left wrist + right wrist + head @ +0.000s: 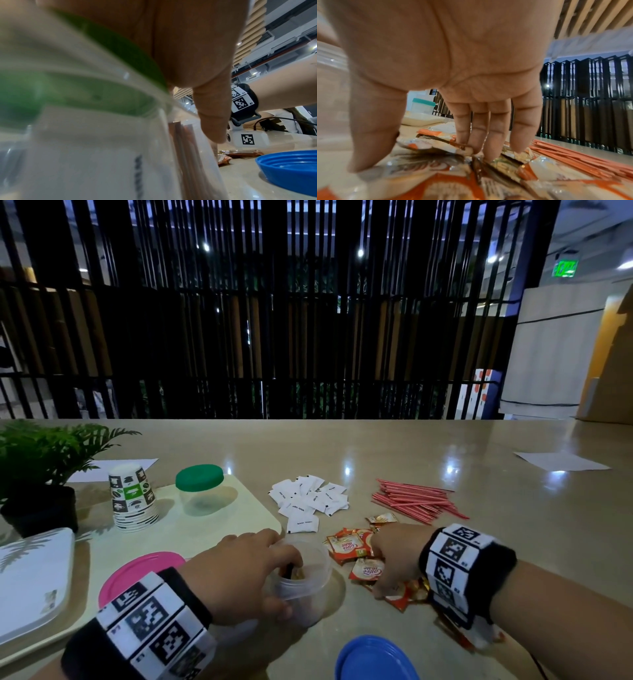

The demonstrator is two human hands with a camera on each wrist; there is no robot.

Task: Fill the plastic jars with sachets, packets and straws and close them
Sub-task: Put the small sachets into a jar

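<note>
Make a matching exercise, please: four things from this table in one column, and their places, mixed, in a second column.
Things:
1. green-lidded jar
2. blue lid
3. red striped straws
4. open jar

Places:
A. held in the left hand
B. on the cream tray
C. nearest table edge, between the wrists
D. loose pile, far right of the white sachets

Pairs: 1-B, 2-C, 3-D, 4-A

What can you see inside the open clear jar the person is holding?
The open jar holds some dark and orange contents near the rim, probably packets. The left hand grips the jar and its fingers cover part of the mouth, so the contents cannot be counted and what lies deeper stays hidden.
</note>
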